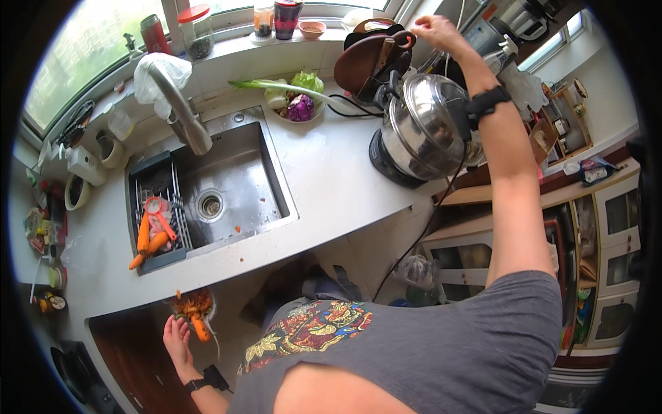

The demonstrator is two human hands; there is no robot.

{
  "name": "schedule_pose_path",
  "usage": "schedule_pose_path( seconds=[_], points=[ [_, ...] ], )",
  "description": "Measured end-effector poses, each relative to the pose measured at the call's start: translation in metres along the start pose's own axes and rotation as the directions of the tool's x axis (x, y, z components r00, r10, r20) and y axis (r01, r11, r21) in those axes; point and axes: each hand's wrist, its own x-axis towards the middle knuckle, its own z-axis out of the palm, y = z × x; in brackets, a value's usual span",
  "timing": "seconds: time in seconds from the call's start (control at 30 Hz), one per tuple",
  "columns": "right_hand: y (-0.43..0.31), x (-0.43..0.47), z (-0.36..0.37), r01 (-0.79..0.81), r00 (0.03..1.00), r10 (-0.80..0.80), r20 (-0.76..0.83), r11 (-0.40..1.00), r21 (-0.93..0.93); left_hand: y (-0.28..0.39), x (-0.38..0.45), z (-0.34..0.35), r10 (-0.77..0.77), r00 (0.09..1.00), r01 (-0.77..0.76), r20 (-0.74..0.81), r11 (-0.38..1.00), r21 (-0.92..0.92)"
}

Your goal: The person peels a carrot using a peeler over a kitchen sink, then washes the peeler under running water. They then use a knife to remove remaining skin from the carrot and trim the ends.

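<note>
My right hand (pixel 439 35) reaches up to the cutting boards (pixel 357 64), which stand on edge in a holder by the window wall. Its fingers are bent beside a round brown board's top; whether they grip anything is too small to tell. A wooden-handled utensil (pixel 385 53) stands against that board. My left hand (pixel 178 339) is low, below the counter's front edge, its fingers loosely extended. Just beside it, carrot peelings (pixel 194 302) and an orange carrot piece (pixel 200 329) sit in what looks like a plastic-lined bin.
Carrots (pixel 150 243) and an orange-red tool with a round head (pixel 160 215) lie on a rack in the sink (pixel 240 181). A plate of vegetables (pixel 300 106) and a steel steamer pot (pixel 424 127) stand on the counter (pixel 331 171). A black cable (pixel 429 222) hangs across the floor.
</note>
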Motion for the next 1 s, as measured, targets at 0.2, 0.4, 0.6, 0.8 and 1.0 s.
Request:
schedule_pose_path(
  seconds=[0.2,0.4,0.6,0.8,1.0],
  points=[
    [0.084,0.076,0.099,-0.164,0.962,0.242,0.128,0.884,-0.438,-0.030,-0.047,0.016,-0.109,0.970,0.101,-0.215,0.994,-0.045],
    [0.103,0.080,0.145,0.207,0.924,0.059,0.378,0.753,-0.624,-0.034,-0.101,0.051,-0.165,0.938,0.141,-0.304,0.985,-0.100],
    [0.117,0.109,0.154,0.372,0.851,0.013,0.525,0.690,-0.621,-0.037,-0.096,0.087,-0.150,0.946,0.102,-0.286,0.979,-0.178],
    [0.140,0.124,0.156,0.335,0.878,-0.065,0.475,0.793,-0.510,-0.025,-0.085,0.117,-0.120,0.962,0.091,-0.246,0.988,-0.126],
    [0.150,0.118,0.139,0.230,0.944,-0.089,0.317,0.867,-0.441,-0.024,-0.080,0.117,-0.093,0.963,0.070,-0.252,0.993,-0.100]
  ],
)
